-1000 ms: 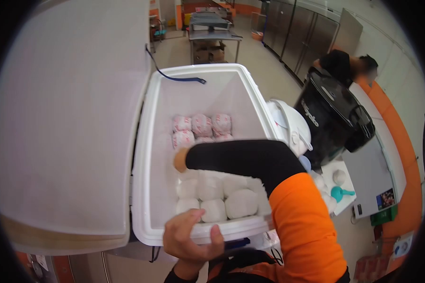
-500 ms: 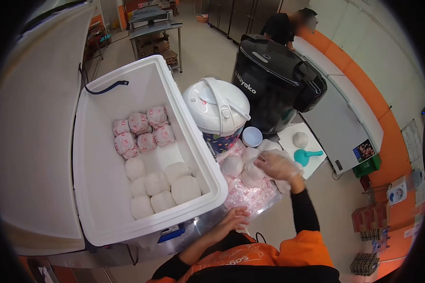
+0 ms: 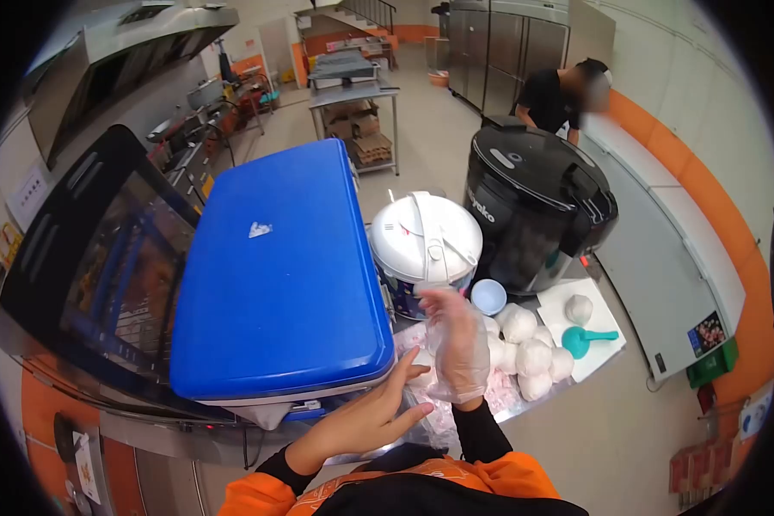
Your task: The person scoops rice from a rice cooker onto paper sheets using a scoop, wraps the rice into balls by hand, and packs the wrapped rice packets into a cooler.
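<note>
My left hand (image 3: 359, 421) is bare, with its fingers spread and nothing in them, beside the near right corner of the blue-lidded cooler (image 3: 275, 267). The cooler's lid is down, hiding the balls inside. My right hand (image 3: 457, 348) wears a clear plastic glove. It is raised in front of the white rice cooker (image 3: 426, 232), fingers extended, with no object visible in it. Just right of it, several white rice balls (image 3: 535, 357) are heaped on the metal tabletop. Pink-printed wrapping paper (image 3: 439, 417) lies beneath and in front of my right hand.
A large black cooker (image 3: 533, 206) stands behind the pale blue bowl (image 3: 488, 297). A teal scoop (image 3: 586, 340) and one white ball (image 3: 579, 309) rest on a white board (image 3: 598, 365). Another person (image 3: 559, 95) stands by the chest freezer (image 3: 662, 249).
The cooler, open before with wrapped and plain balls showing, now has its lid down. My right hand has moved left from the rice balls. My left hand has spread its fingers near the cooler.
</note>
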`<act>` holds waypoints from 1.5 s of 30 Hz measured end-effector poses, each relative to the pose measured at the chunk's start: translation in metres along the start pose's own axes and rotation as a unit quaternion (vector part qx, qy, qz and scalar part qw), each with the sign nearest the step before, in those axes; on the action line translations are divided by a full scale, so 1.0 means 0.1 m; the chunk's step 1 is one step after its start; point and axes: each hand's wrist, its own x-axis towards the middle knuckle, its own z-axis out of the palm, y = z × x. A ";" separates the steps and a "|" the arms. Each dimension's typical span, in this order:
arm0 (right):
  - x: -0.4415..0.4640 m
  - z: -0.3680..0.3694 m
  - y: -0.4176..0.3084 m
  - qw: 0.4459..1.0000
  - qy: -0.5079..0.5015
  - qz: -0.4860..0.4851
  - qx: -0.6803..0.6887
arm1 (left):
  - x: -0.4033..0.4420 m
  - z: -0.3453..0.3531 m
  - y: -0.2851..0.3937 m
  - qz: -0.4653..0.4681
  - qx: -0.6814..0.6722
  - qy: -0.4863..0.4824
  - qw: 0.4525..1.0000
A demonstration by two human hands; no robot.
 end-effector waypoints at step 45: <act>1.04 0.81 -0.90 0.674 -0.112 -0.601 -0.414 | -1.38 -0.73 -0.15 0.074 0.388 0.695 0.601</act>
